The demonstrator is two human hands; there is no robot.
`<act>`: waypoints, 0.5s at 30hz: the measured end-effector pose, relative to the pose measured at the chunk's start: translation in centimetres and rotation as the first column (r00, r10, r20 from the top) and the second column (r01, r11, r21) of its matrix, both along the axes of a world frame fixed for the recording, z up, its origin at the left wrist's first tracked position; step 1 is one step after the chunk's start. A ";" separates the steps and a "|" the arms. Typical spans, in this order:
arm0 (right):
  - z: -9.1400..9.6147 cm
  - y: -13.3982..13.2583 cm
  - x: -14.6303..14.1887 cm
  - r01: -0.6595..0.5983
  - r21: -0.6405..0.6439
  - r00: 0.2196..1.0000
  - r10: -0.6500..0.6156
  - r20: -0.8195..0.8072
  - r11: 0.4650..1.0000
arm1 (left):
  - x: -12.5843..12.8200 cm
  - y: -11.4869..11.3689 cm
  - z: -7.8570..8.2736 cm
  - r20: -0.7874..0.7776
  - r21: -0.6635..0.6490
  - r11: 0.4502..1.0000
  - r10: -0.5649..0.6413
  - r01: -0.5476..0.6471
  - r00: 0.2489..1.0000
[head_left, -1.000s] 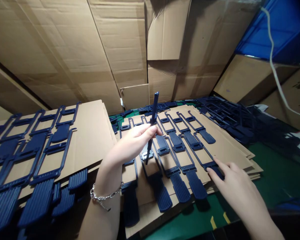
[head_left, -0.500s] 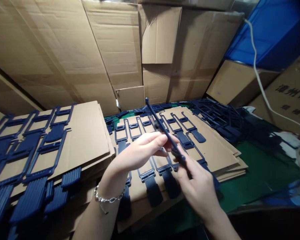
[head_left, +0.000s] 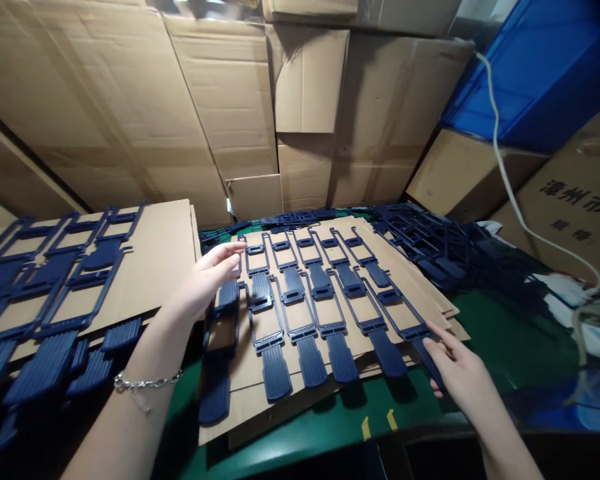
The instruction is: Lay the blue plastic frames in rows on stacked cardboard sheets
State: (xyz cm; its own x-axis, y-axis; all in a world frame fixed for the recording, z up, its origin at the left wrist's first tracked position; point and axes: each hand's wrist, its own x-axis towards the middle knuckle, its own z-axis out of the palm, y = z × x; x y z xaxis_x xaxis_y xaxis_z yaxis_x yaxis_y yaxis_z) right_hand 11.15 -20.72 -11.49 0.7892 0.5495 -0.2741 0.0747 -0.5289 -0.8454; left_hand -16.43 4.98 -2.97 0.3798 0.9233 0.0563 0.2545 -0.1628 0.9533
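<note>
My right hand (head_left: 453,367) pinches the flat tail of a navy plastic frame (head_left: 403,310) at the right front of a cardboard sheet. That frame lies against the sheet, at the end of a row of similar frames. Over the sheet's far left corner my left hand (head_left: 215,270) has its fingers stretched out, with nothing visibly held. Beneath its wrist side is another navy frame (head_left: 223,333), partly covered. Two rows of these open rectangular frames with ribbed tails (head_left: 276,373) cover the cardboard sheet (head_left: 370,343), the front tails jutting over its edge.
On the left stands another cardboard stack (head_left: 173,233) bearing more navy frames (head_left: 73,300). A loose heap of navy parts (head_left: 427,243) lies at the back right on the green table (head_left: 480,320). Cardboard boxes (head_left: 230,100) wall off the back; a white cable (head_left: 510,160) hangs at right.
The frame both hands held up edge-on now lies at the right end of the front row. My left hand has let go and moved left; my right hand moved right and down.
</note>
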 end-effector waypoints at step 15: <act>0.0 3.6 1.9 -0.287 -0.482 0.594 0.549 0.588 0.828 | -3.7 -3.5 2.1 -0.505 -0.112 0.990 0.020 -0.088 0.863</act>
